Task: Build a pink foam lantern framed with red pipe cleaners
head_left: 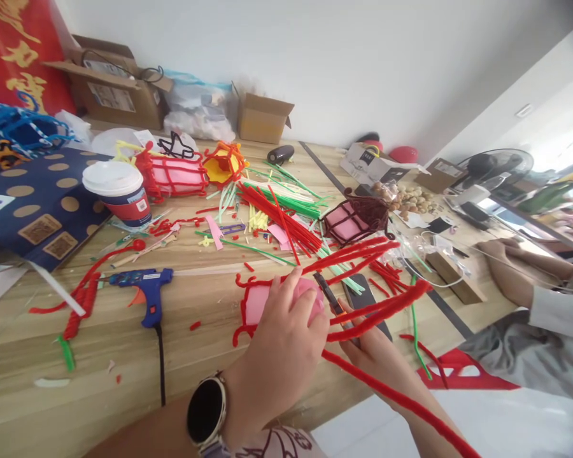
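My left hand [289,318], with a round watch on the wrist, is closed over a small pink lantern [256,304] framed in red pipe cleaners. It lies on its side, and most of its body is hidden under my fingers. From its right end, several long red pipe cleaners [382,312] stick out, one running down to the bottom right. Beside that end my right hand [363,343] grips what look like scissors [333,299], with a dark blade and black-and-orange handles. The blade points up and left, close to my left fingertips. Pipe cleaners partly cover the handles.
A blue glue gun [150,286] lies to the left, its cord trailing forward. Behind are loose red stems [286,216], a dark brown-framed lantern [353,219], a red-framed lantern [176,175] and a lidded paper cup [119,191]. Another person's hands [506,261] rest at right.
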Demonstrator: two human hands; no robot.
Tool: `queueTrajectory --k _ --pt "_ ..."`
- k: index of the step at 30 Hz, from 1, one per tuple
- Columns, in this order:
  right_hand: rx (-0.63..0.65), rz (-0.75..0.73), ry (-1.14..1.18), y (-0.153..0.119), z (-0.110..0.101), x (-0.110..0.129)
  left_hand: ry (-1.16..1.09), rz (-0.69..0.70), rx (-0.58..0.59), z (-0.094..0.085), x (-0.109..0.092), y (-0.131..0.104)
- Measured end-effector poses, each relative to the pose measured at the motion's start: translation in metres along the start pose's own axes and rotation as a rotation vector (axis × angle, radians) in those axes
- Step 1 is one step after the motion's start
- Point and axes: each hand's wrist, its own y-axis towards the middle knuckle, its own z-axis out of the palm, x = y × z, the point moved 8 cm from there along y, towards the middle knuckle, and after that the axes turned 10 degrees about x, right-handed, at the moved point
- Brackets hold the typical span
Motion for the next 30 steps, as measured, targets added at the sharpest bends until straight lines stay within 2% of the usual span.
queueTrajectory --k 5,10,14,18,25,30 --pt "-0.08 0.015 -0.093 0.002 -0.001 -0.01 0.001 0.007 -0.022 -0.002 -0.001 0.001" --pt "-0.027 -0.016 -0.103 0.004 0.005 -0.007 0.007 0.016 -0.023 -0.004 -0.002 0.002" --pt "-0.07 -0.01 -0.111 0.004 0.003 -0.009 0.004 0.008 -0.03 -0.005 -0.001 0.001" --pt "-0.057 -0.032 -0.093 0.005 0.003 -0.008 0.017 0.011 -0.019 -0.004 -0.001 0.002" --pt "0.003 0.053 -0.111 0.002 0.001 -0.006 0.04 0.026 0.011 -0.006 -0.002 0.003" --pt "0.018 0.051 -0.11 0.0 0.001 0.003 0.049 0.027 0.009 -0.009 -0.003 0.004"
